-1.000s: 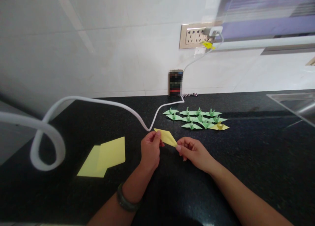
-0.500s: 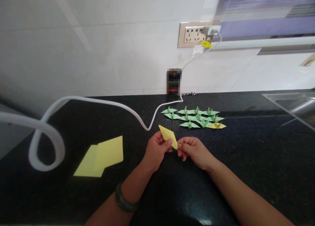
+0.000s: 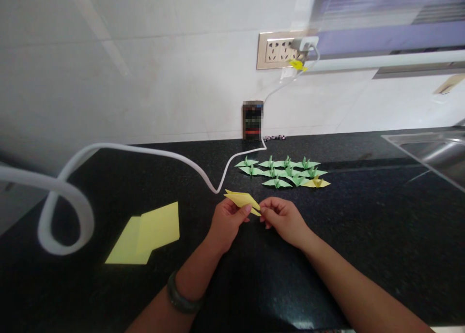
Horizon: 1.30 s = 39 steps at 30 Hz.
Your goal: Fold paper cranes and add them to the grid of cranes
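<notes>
Paper (image 3: 240,198), yellow and folded to points, is held nearer us than the crane rows (image 3: 289,172). Our left hand (image 3: 225,222) clamps its body between thumb and fingers; our right hand (image 3: 285,220), narrowed to a pinch, grips its right end. Flat yellow sheets (image 3: 162,225) overlap, left of the crane rows.

Both hands (image 3: 227,222) pinched, close together
</notes>
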### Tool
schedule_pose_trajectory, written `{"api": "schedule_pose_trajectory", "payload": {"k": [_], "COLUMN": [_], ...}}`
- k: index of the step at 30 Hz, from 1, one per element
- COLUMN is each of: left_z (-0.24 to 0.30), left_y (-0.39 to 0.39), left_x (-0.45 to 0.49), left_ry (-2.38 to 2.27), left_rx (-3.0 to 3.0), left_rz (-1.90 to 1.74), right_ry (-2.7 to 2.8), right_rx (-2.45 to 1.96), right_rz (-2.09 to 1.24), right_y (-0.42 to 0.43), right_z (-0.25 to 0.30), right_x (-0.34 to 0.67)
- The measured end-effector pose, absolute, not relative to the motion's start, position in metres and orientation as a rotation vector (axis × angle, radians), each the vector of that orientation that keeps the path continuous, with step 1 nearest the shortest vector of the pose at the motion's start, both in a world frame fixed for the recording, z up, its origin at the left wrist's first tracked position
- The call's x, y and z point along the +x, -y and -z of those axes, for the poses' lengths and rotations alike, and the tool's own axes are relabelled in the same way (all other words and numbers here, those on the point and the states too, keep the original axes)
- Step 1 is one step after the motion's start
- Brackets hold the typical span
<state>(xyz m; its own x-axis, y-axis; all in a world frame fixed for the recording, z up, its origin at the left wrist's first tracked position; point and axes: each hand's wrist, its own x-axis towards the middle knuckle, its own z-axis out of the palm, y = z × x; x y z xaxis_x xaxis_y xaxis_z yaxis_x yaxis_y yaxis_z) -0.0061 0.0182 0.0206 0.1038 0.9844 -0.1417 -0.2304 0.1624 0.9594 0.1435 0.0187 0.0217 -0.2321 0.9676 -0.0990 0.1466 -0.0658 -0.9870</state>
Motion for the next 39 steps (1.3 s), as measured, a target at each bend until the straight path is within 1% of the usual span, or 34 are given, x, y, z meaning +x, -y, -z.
{"api": "schedule_pose_trajectory", "payload": {"k": [5,8,11,17,19,23,27,31,34,39], "left_z": [-0.021,-0.022,-0.024,-0.023,-0.02,-0.016,-0.016,-0.018,-0.022,-0.026], "left_y": [-0.018,-0.018,-0.019,-0.019,-0.019,-0.019,-0.019,-0.019,-0.018,-0.019], "left_x": [-0.009,-0.01,-0.01,-0.01,-0.01,-0.011,-0.01,-0.007,-0.006,-0.008], "left_ry": [-0.872,-0.839,-0.84,-0.823,-0.857,-0.936,-0.959,-1.013,-0.956,-0.891], "left_rx": [0.739,0.673,0.649,0.682,0.741,0.911,0.928,0.85,0.793,0.683], "left_rz": [-1.085,-1.053,-1.056,-1.069,-1.088,-1.074,-1.099,-1.078,-1.095,-1.119], "right_ry": [1.398,1.432,1.43,1.241,1.246,1.391,1.484,1.652,1.842,1.985], "right_rx": [-1.09,-1.054,-1.026,-0.88,-0.901,-1.011,-1.152,-1.256,-1.221,-1.098], "right_rz": [-1.571,-1.578,-1.591,-1.756,-1.741,-1.549,-1.316,-0.918,-0.668,-0.557], "right_y": [-0.019,-0.017,-0.016,-0.017,-0.018,-0.019,-0.019,-0.018,-0.017,-0.017], "right_z": [-0.026,-0.026,-0.026,-0.022,-0.022,-0.026,-0.025,-0.02,-0.02,-0.021], "right_x": [0.146,0.146,0.146,0.148,0.147,0.146,0.145,0.148,0.15,0.151]}}
